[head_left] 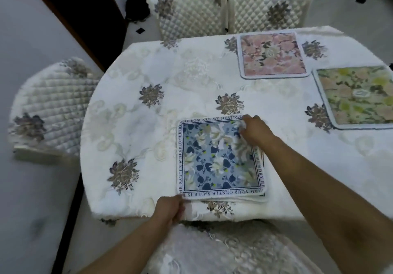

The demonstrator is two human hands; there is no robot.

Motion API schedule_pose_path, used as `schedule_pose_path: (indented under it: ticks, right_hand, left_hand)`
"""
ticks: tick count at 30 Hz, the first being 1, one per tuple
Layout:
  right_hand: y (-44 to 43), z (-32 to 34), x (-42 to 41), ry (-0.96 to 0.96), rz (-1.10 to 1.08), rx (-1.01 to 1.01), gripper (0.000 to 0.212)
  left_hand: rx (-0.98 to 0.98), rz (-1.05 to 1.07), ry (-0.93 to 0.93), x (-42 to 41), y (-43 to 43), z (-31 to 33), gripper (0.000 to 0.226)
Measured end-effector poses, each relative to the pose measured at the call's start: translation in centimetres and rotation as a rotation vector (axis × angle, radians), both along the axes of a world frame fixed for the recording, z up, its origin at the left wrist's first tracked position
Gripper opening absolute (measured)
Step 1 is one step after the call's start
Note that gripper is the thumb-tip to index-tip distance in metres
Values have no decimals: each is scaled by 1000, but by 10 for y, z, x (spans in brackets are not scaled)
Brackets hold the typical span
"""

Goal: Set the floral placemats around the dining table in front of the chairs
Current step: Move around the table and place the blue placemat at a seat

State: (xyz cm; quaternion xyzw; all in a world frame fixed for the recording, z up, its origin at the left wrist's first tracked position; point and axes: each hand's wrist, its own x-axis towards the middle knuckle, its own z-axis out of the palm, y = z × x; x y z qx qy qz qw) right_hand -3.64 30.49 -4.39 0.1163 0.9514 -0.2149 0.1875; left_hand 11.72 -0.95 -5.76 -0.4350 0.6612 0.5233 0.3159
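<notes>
A blue floral placemat (219, 158) with lettering round its border lies on top of a small stack of mats near the table's front edge. My left hand (170, 208) pinches the stack's near left corner. My right hand (254, 130) grips the top mat's far right corner. A pink floral placemat (273, 55) lies flat at the far side in front of a quilted chair. A green and yellow floral placemat (357, 97) lies flat at the right edge.
The table (148, 129) wears a white cloth with brown flower motifs. Two quilted chairs (185, 9) (270, 3) stand at the far side, one chair (51, 107) at the left, and another chair (223, 250) right below me.
</notes>
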Motion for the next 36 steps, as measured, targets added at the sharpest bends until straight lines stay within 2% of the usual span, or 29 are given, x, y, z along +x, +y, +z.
schedule_pose_path:
  ticks: [4,7,10,14,17,20,22,26,30,32,36]
  right_hand:
    - [19,-23,-22,48,20,54,47]
    - [25,-31,-39,82,17,16,51]
    - [28,-33,-54,107,67,-8,37]
    - [31,-28,-61,157,78,-104,15]
    - [33,-26,-59,183,90,-125,13]
    - [38,-23,-51,86,83,-140,5]
    - [43,-21,-41,-18,133,-112,4]
    - [51,-14,-6,-203,156,-72,9]
    - [53,-16,42,-319,113,-133,4]
    - [48,-19,65,-356,61,-203,5]
    - [28,-17,99,-302,-66,-343,9]
  left_hand:
    - [39,146,3,4,5,-6,19]
    - [52,239,15,6,7,-14,21]
    - [33,327,6,3,11,-21,27]
    - [-45,342,76,1,12,-23,32]
    - [-17,451,158,-8,11,-18,23]
    - [-25,517,257,-30,4,-9,20]
    - [-4,494,239,-38,-1,-9,23]
    - [23,318,100,-25,2,-22,23]
    - [26,198,64,-6,0,-27,16]
    - [27,145,59,0,-4,-26,15]
    - [-84,14,109,4,-23,-16,12]
